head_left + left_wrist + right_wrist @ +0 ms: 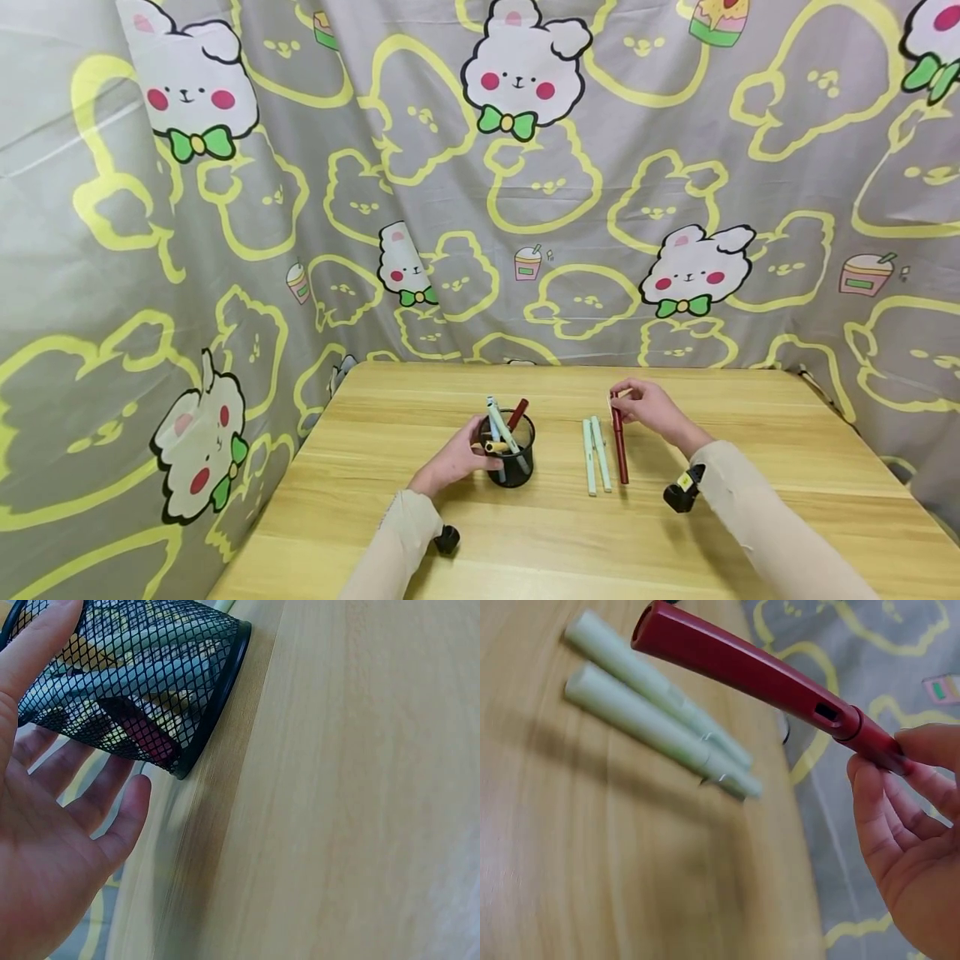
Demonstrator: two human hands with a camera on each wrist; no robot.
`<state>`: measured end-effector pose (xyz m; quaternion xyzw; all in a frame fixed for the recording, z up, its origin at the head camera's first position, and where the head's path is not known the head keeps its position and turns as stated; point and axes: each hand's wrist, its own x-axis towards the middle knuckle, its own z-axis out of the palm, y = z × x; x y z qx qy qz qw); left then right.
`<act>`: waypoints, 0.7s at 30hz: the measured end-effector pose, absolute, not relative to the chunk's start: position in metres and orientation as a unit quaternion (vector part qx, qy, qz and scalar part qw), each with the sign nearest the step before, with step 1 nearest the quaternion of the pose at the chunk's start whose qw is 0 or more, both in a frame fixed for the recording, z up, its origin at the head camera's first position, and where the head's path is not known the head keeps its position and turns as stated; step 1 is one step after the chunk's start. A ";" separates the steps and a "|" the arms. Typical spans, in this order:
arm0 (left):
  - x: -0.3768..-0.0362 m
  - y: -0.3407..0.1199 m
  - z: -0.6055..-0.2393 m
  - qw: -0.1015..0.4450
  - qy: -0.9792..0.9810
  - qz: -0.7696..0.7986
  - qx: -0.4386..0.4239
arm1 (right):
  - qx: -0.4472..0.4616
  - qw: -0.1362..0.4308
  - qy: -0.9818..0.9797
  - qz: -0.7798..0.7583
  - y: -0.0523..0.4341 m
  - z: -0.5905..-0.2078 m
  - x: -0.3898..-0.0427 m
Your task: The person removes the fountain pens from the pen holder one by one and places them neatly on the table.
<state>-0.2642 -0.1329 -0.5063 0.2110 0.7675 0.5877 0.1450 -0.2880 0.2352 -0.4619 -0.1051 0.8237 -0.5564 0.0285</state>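
Between right fingertips [919,746], red pen [742,671], seemingly pinched.

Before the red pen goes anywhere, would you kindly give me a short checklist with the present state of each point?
1. Right hand pinches the red pen at one end: ok.
2. Left hand touches the mesh pen holder: ok.
3. Holder stands upright on the table: ok.
4. Two green pens lie side by side, apart from the holder: ok.
5. Room left inside the holder: cannot tell.
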 end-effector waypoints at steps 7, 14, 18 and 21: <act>-0.265 -0.133 -0.507 0.146 0.766 0.586 0.220 | -0.089 0.037 0.833 -0.545 0.242 -0.484 -0.294; -0.264 -0.133 -0.506 0.142 0.759 0.596 0.219 | -0.077 0.051 0.841 -0.534 0.243 -0.502 -0.301; -0.265 -0.133 -0.507 0.141 0.764 0.589 0.222 | -0.061 0.067 0.846 -0.525 0.243 -0.510 -0.302; -0.266 -0.133 -0.507 0.144 0.767 0.585 0.219 | -0.065 0.069 0.854 -0.512 0.242 -0.512 -0.301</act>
